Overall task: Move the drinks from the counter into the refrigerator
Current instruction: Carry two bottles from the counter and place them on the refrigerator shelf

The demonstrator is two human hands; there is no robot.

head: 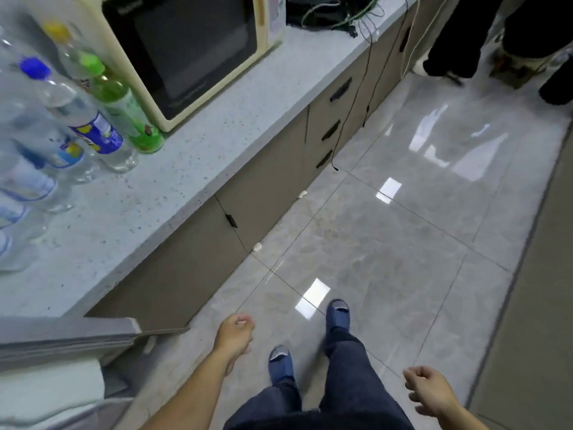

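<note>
Several drink bottles stand on the grey speckled counter (173, 193) at the left. Among them are a green bottle with a green cap (124, 110), a clear bottle with a blue cap and blue label (80, 116) and a clear bottle with a yellow cap (66, 48); more clear bottles (21, 187) blur toward the left edge. My left hand (234, 336) hangs low over the floor, fingers loosely curled, holding nothing. My right hand (429, 391) is at the lower right, fingers slightly spread, also empty. The grey top of the refrigerator (68, 333) shows at the lower left.
A cream microwave (186, 54) sits on the counter behind the bottles, with cables (341, 13) beyond it. Cabinet doors and drawers (335, 128) run below the counter. Another person's legs (459, 35) stand at the top right. Glossy grey floor tiles (403, 231) spread ahead of my feet.
</note>
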